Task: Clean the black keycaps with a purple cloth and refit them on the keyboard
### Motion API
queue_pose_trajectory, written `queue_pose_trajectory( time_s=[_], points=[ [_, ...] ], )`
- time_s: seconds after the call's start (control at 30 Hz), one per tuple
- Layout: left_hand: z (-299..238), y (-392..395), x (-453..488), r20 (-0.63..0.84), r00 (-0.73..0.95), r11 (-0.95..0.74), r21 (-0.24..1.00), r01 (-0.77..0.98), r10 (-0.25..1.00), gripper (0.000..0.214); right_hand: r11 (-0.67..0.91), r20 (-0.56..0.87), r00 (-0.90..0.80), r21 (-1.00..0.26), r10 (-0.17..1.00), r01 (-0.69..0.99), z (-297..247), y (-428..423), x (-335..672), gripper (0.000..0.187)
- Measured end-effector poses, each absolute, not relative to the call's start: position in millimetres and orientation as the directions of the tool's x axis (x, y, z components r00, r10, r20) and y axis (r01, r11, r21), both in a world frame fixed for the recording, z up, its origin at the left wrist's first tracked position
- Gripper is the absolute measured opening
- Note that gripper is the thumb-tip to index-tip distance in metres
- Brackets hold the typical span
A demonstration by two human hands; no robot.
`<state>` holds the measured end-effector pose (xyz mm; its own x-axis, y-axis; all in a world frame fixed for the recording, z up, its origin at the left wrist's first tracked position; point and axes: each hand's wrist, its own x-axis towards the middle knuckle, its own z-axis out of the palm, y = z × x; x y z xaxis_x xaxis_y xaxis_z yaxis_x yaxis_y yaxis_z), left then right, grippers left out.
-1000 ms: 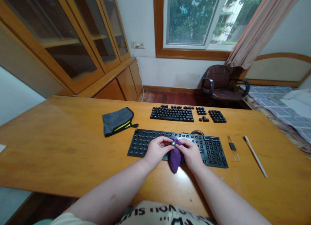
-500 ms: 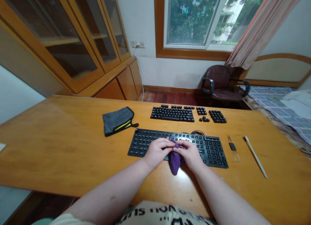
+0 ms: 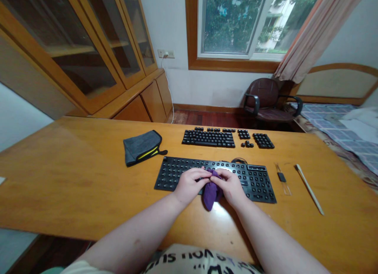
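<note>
A purple cloth is bunched between my two hands over the middle of a black keyboard base with its keycaps off. My left hand pinches the cloth from the left side, fingers pressed together. From the right, my right hand grips the same cloth with thumb and fingers. One end of the cloth hangs down past the base's near edge. Both hands hide the middle part of the base beneath them.
Behind the base lie black keycaps in keyboard order. A folded grey cloth rests at left. A wire keycap puller and a thin brush lie right on the wooden desk. A chair stands beyond.
The purple cloth's hanging end has swung slightly left. My hands stay at nearly the same place, both holding the cloth. The whole view has shifted a little.
</note>
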<state>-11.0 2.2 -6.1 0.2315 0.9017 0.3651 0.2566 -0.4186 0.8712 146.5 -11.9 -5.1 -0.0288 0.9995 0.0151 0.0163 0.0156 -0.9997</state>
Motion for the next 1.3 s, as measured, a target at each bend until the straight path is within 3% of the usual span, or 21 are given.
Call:
queue_pose_trajectory(
  time_s=[0.13, 0.33, 0.7, 0.9, 1.03, 1.3],
  points=[
    [-3.7, 1.8, -10.3, 0.385, 0.245, -0.441, 0.861, 0.252, 0.890, 0.012, -0.021, -0.020, -0.019, -1.000, 1.000, -0.018, -7.5, -12.2, 145.5, 0.018],
    [-1.1, 1.4, -10.3, 0.385, 0.254, -0.444, 0.861, 0.248, 0.888, 0.014, 0.050, 0.050, -0.014, -0.999, 0.999, 0.020, -6.1, -11.4, 147.3, 0.009],
    [2.5, 3.8, -13.3, 0.368, 0.276, -0.438, 0.862, 0.257, 0.888, 0.023, -0.018, -0.020, 0.013, -0.990, 1.000, -0.138, -10.4, -13.0, 146.8, 0.011],
    [8.6, 4.2, -13.2, 0.342, 0.298, -0.420, 0.870, 0.258, 0.891, 0.027, -0.029, -0.033, 0.037, -0.995, 0.999, -0.094, -5.6, -13.0, 145.8, 0.009],
    [7.0, 4.4, -11.8, 0.280, 0.247, -0.343, 0.901, 0.266, 0.928, 0.023, 0.018, 0.018, 0.025, -1.000, 1.000, -0.010, -1.5, -12.9, 146.1, 0.009],
    [17.3, 11.9, -26.2, 0.211, 0.046, -0.216, 0.959, 0.181, 0.976, 0.028, 0.006, 0.004, 0.065, -1.000, 0.998, -0.028, -6.6, -9.5, 147.7, 0.015]
  ],
)
